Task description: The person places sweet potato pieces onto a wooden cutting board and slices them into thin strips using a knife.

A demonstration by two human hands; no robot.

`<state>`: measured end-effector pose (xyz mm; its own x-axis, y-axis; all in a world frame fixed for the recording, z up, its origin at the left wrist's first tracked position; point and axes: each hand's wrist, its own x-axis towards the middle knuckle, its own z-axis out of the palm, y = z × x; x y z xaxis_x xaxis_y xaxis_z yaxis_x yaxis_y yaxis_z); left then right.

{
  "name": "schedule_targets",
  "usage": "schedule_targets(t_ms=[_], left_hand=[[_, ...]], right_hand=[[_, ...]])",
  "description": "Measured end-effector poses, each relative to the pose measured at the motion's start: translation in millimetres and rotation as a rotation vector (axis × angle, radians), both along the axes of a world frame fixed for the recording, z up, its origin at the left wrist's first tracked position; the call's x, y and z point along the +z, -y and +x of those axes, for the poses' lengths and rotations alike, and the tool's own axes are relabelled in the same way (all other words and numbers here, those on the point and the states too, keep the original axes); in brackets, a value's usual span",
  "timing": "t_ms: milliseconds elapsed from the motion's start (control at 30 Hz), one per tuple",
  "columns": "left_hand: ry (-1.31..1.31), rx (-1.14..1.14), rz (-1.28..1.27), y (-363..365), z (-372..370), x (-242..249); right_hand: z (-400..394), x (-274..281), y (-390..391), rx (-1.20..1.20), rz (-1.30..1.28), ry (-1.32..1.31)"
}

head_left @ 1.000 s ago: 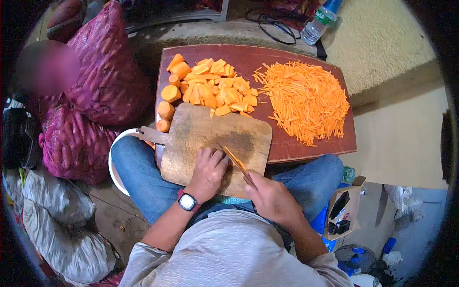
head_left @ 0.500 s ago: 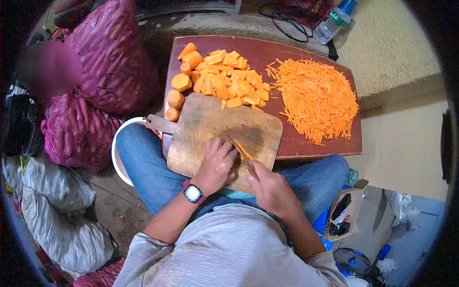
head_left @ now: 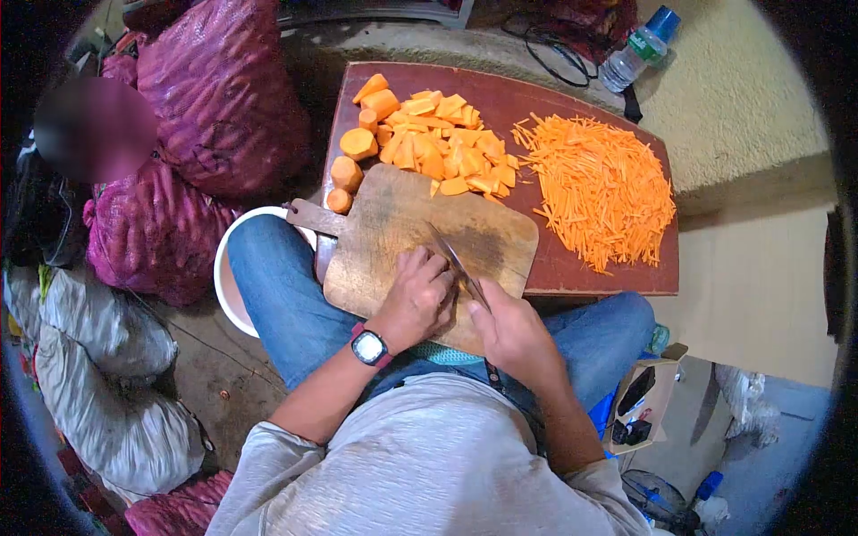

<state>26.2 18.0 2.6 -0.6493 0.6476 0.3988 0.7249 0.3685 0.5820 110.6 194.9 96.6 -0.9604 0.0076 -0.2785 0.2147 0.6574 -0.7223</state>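
Note:
My left hand (head_left: 418,299), with a watch at its wrist, presses curled fingers onto the wooden cutting board (head_left: 375,223); whatever lies under them is hidden. In my right hand (head_left: 517,338) is a knife (head_left: 458,259), its blade slanting up and left beside the left fingertips. Past the board's far edge lies a heap of carrot slices (head_left: 447,143). Thicker carrot chunks (head_left: 358,143) line the left side of that heap. A large pile of carrot strips (head_left: 599,192) covers the right part of the reddish table (head_left: 559,284).
The board's handle (head_left: 313,217) juts left over a white tub (head_left: 234,304). Purple mesh sacks (head_left: 219,98) and white sacks (head_left: 116,393) stand on the left. A water bottle (head_left: 630,58) lies behind the table, and an open carton (head_left: 648,402) sits at lower right.
The view has shifted slightly, moving the table a little rightward. The knife tip has risen a little on the board. Orange strips seen along the blade earlier no longer show there.

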Motion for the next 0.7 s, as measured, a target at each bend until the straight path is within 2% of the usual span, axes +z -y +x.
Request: schedule_targets(t_ms=[67, 167, 300, 467, 533, 633, 700], left_hand=[[-0.004, 0.023, 0.014, 0.3, -0.2, -2.8], [-0.004, -0.008, 0.054, 1.1, -0.1, -1.3], [-0.019, 0.003, 0.045, 0.3, 0.9, 3.9], [0.033, 0.041, 0.025, 0.6, 1.7, -0.8], [0.051, 0.13, 0.193, -2.3, -2.1, -3.0], [-0.091, 0.215, 0.198, 2.7, -10.2, 6.0], [-0.07, 0.262, 0.179, 6.1, -13.2, 4.6]], right_hand=[[14.8, 8.8, -1.6, -0.015, -0.032, -0.034], [23.1, -7.4, -1.1, -0.013, -0.019, -0.063], [6.3, 1.4, 3.0, -0.039, -0.034, -0.004], [27.7, 12.3, -2.0, -0.08, -0.039, -0.099], [34.5, 14.7, 0.1, -0.076, -0.05, -0.064], [34.3, 14.1, -7.7, -0.062, -0.064, -0.012], [31.8, 6.7, -25.9, -0.042, -0.071, 0.016]])
